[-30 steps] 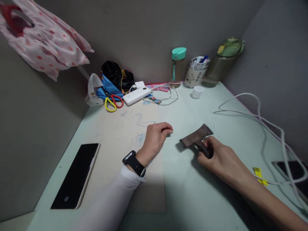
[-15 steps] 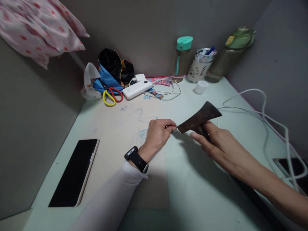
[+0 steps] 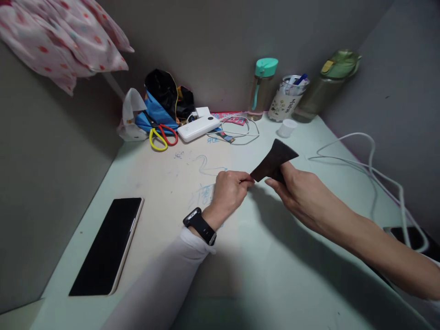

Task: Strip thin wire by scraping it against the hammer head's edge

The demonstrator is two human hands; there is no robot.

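My right hand (image 3: 302, 190) is closed around the lower part of a small dark metal axe (image 3: 275, 158). Its flared blade points up and to the right. The blunt, narrow end of the head meets the fingertips of my left hand (image 3: 229, 195), or lies just in front of them. That hand is pinched, thumb against forefinger, and rests near the table surface; anything between those fingers is too small or hidden to make out. A black watch (image 3: 201, 225) sits on my left wrist. Most of the axe's grip is covered by my right hand.
A phone (image 3: 106, 247) lies at left. Scissors (image 3: 161, 137), a blue pouch (image 3: 154, 112) and a white power bank (image 3: 197, 128) are behind. Two bottles, a pen jar (image 3: 287, 103) and a white cap (image 3: 287, 128) stand farther right. A white cable (image 3: 374, 169) loops along the right.
My right hand has brought the axe left and slightly tilted, so its blunt end now reaches my left fingertips. My left hand stays pinched in nearly the same place.
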